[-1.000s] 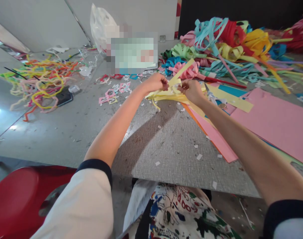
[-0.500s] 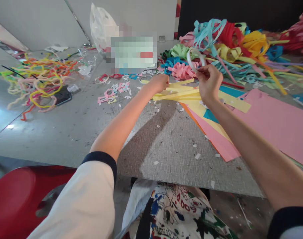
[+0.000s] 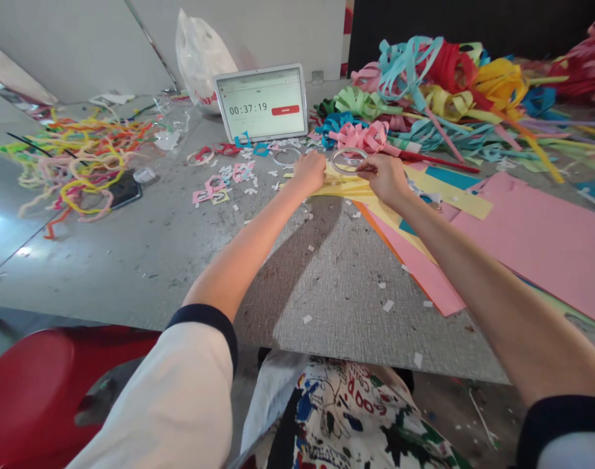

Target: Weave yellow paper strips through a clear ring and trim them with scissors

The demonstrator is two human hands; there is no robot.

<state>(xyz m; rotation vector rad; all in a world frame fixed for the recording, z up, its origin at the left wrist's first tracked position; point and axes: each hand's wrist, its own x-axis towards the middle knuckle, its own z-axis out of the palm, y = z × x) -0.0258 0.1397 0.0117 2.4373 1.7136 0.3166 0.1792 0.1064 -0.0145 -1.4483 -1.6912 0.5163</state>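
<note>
**Right hand (image 3: 383, 179) pinches a pale paper ring (image 3: 349, 159) over yellow paper strips (image 3: 344, 187)**

Far left, a tangle of twisted paper strips (image 3: 77, 163) lies on the grey table (image 3: 131, 280) beside a black phone (image 3: 125, 191). Next come pink cut scraps (image 3: 217, 187), with a tablet (image 3: 261, 103) showing 00:37:19 farther back. A second pale ring (image 3: 286, 156) lies just beyond the left hand (image 3: 308, 172), whose fingers are bunched down on the strips' left end; whether they grip, I cannot tell. The pinched ring sits between the hands, nearer the right one, its long axis running left to right. Right-hand fingertips (image 3: 359, 169) are closed on its right edge. Farther right lie heaped paper curls (image 3: 424, 85) and flat pink paper sheets (image 3: 536, 241).
</note>
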